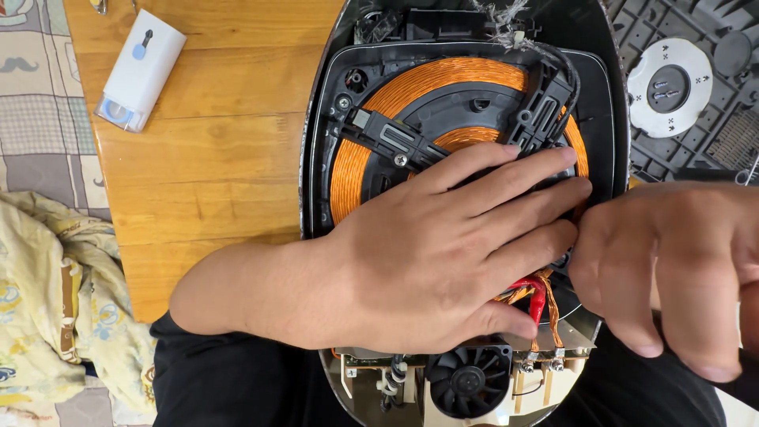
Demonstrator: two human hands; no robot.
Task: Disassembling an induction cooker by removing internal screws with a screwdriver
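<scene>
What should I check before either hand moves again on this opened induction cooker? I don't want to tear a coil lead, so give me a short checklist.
1. Left hand steadies the unit: ok, it lies flat across the copper coil.
2. Right hand grip point visible: cannot tell, its fingertips meet the coil's right edge behind the left fingers.
3. Coil leads free of strain: cannot tell, the red-sleeved strands pass under the left hand.
4. Black coil bracket seated: ok, a screw shows in it.
5. Cooling fan unobstructed: ok, its blades are exposed.
6. Removed base cover out of the way: ok, it lies to the right.
</scene>
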